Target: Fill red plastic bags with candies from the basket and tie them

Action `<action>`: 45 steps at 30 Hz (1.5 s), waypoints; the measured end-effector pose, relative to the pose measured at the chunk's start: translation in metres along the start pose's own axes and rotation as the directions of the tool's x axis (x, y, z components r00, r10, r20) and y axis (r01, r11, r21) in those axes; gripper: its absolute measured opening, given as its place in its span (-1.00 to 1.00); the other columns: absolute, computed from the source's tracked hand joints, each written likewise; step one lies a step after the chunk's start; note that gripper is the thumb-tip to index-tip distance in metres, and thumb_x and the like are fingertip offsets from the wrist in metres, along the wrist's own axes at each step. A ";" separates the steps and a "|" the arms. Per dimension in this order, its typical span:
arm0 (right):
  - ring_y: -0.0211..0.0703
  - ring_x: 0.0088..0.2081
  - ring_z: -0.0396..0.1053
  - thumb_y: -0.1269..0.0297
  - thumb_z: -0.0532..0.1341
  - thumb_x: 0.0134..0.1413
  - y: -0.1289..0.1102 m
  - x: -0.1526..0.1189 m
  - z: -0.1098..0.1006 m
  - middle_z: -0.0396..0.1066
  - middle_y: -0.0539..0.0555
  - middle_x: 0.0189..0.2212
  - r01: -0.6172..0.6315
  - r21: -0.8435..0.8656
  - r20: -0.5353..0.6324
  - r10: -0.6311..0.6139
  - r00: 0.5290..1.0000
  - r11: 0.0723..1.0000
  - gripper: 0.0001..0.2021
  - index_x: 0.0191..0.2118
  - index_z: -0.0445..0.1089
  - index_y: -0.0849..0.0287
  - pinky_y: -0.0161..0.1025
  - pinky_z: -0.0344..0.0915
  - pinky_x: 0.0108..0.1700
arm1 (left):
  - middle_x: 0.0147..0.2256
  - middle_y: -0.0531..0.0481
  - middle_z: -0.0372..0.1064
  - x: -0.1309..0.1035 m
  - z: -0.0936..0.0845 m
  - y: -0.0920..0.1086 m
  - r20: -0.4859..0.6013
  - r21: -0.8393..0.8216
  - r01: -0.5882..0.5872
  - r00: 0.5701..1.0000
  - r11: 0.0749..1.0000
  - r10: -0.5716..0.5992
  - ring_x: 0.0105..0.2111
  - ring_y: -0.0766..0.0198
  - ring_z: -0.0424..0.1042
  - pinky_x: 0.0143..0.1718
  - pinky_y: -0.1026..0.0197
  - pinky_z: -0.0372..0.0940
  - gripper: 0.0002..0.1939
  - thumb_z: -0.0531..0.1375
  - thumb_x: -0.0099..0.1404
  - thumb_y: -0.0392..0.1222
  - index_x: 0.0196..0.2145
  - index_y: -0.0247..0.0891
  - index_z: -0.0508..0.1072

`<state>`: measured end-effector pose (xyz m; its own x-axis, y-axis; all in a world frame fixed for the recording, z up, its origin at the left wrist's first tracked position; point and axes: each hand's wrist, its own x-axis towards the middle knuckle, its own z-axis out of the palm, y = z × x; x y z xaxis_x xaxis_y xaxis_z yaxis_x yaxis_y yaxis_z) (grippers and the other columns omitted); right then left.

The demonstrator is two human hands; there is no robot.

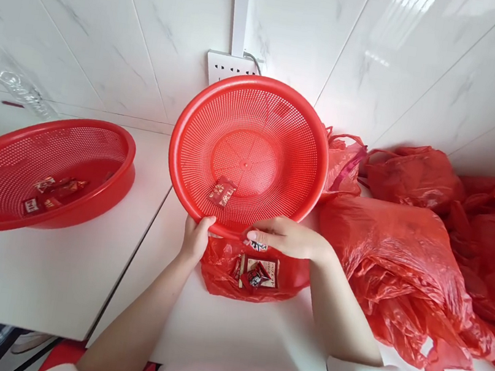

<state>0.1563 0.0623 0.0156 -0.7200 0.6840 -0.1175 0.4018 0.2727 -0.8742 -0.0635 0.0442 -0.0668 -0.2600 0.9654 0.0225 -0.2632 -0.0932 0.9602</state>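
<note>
A round red plastic colander basket (274, 192) is tipped toward me, with one small red packet (222, 192) on its inner wall. My left hand (197, 237) grips the near rim, thumb over the edge. Closer to the middle of that rim, my right hand (284, 237) lies with bent fingers closed at the edge; its fingertips are partly hidden. Directly below the basket, an open red plastic bag (215, 274) lies on the table. It holds several small packets, among them a cream-and-red one (270, 271) and a dark red one (256, 275).
To the left, a second red basket (126, 173) holds several small packets. Filled red plastic bags (396, 251) crowd the right side of the white table (51, 280). A clear bottle (20, 86) and a power strip (216, 66) are by the tiled wall. A seam crosses the tabletop.
</note>
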 end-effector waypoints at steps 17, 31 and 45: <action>0.02 0.25 0.15 -0.02 -0.02 0.29 0.022 0.040 0.043 0.16 0.26 0.25 0.062 -0.279 -0.227 -0.129 0.965 0.958 -0.39 0.34 0.03 0.18 0.03 0.12 0.24 | -0.08 -0.10 0.45 -0.019 0.010 -0.006 0.162 0.036 0.009 0.987 0.999 -0.015 0.00 0.06 0.41 0.01 0.07 0.32 -0.72 0.19 0.19 -0.21 -0.11 -0.23 0.45; -0.25 -0.35 0.49 0.05 0.35 -0.04 0.032 0.041 0.021 0.54 0.06 -0.36 0.165 0.731 -0.380 0.194 0.905 0.662 -0.66 -0.27 0.54 0.25 -0.26 0.51 -0.26 | -0.25 0.02 0.41 0.005 -0.010 -0.008 -0.014 -0.039 0.081 0.997 0.996 -0.082 -0.22 0.14 0.48 -0.34 0.18 0.42 -0.75 0.24 0.13 -0.18 -0.20 -0.19 0.36; -0.24 -0.34 0.52 0.26 0.48 -0.27 0.030 0.042 0.021 0.55 0.06 -0.35 0.227 0.774 -0.438 0.240 0.866 0.591 -0.65 -0.27 0.51 0.25 -0.28 0.52 -0.21 | -0.14 -0.05 0.43 0.002 -0.005 -0.005 0.000 -0.058 0.066 0.998 0.996 -0.066 -0.22 0.13 0.49 -0.33 0.17 0.44 -0.70 0.22 0.13 -0.19 -0.14 -0.18 0.37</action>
<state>0.1260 0.0848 -0.0257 -0.2795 0.9543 -0.1059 -0.3640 -0.2073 -0.9080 -0.0671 0.0455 -0.0731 -0.2417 0.9695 -0.0413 -0.3330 -0.0429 0.9419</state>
